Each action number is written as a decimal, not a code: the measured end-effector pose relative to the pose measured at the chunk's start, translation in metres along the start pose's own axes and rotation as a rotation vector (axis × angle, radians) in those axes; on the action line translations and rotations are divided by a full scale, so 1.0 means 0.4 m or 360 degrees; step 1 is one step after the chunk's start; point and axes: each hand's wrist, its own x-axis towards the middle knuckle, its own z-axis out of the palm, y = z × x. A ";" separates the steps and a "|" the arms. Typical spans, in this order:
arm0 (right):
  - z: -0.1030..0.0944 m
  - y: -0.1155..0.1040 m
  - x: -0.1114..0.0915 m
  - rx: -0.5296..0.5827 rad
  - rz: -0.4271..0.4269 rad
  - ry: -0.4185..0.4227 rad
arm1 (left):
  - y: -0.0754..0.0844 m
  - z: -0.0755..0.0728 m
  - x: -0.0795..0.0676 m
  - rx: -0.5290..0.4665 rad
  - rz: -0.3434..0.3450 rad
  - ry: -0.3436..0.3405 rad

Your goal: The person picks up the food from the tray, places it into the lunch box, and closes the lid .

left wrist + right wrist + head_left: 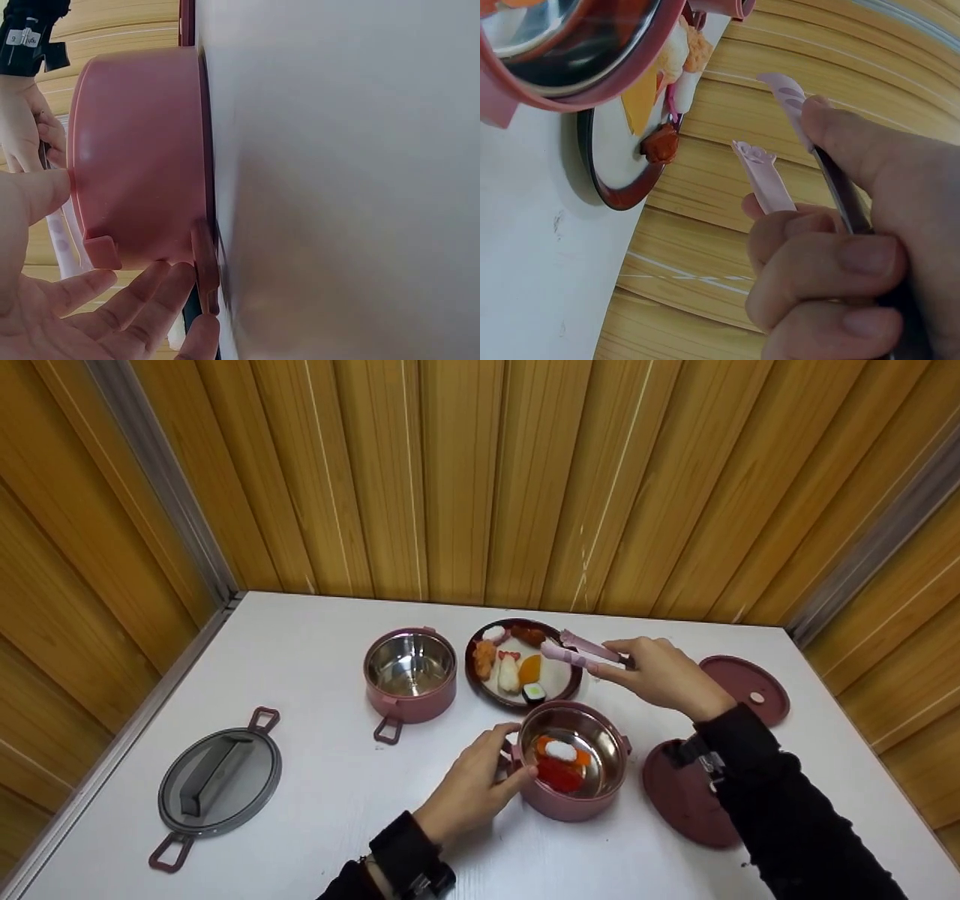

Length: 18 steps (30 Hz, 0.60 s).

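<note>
Tongs (568, 655) in right hand (664, 675)

The near pot (568, 808) and the far pot (426, 707) showed smooth, satin, plastic-looking walls round shiny metal linings (412, 661), while the tongs (767, 184) had smooth plastic-looking tips. The dark red discs (684, 802) looked matt, the grey lid (244, 780) smooth and translucent, and the plate (555, 679) glossy at its rim. The bench (322, 810) was smooth with a soft sheen, the sleeves (795, 810) matt cloth, and the wall panels (457, 487) glossy and wood-grained.
</note>
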 end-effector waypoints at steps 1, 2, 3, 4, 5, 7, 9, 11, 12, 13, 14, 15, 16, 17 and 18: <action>-0.001 0.001 0.005 -0.0001 0.0006 0.0002 | 0.000 0.000 0.000 0.0004 0.0002 0.0002; -0.002 0.002 0.011 -0.0002 0.0011 0.0007 | 0.000 0.000 0.000 0.0008 0.0008 0.0004; -0.002 0.005 0.017 -0.0006 0.0018 0.0014 | 0.000 0.000 0.000 0.0012 0.0017 0.0009; -0.002 0.007 0.022 -0.0005 0.0026 0.0019 | 0.000 0.001 0.001 0.0018 0.0020 0.0008; -0.001 0.009 0.026 -0.0006 0.0032 0.0027 | 0.000 0.001 0.001 0.0024 0.0024 0.0007; 0.000 0.015 0.036 -0.0015 0.0038 0.0040 | 0.000 0.001 0.002 0.0020 0.0007 0.0001; 0.004 0.021 0.046 -0.0021 0.0047 0.0046 | -0.001 0.002 0.003 0.0014 0.0006 -0.0003; 0.008 0.026 0.055 -0.0025 0.0055 0.0052 | -0.002 0.002 0.003 0.0014 0.0008 -0.0004; 0.010 0.030 0.059 -0.0029 0.0062 0.0055 | -0.001 0.002 0.003 0.0013 0.0014 -0.0001; 0.013 0.033 0.064 -0.0027 0.0076 0.0052 | -0.002 0.002 0.004 0.0012 0.0021 0.0002; 0.015 0.036 0.068 -0.0022 0.0087 0.0048 | -0.002 0.002 0.004 0.0010 0.0027 0.0004; 0.018 0.039 0.072 -0.0019 0.0098 0.0048 | -0.002 0.002 0.004 0.0010 0.0024 0.0005; 0.021 0.044 0.077 -0.0014 0.0109 0.0045 | -0.002 0.002 0.004 0.0011 0.0024 0.0007; 0.024 0.047 0.081 -0.0007 0.0118 0.0041 | -0.001 0.002 0.003 0.0014 0.0024 0.0011; 0.027 0.049 0.086 0.0001 0.0122 0.0039 | -0.001 0.002 0.003 0.0011 0.0023 0.0011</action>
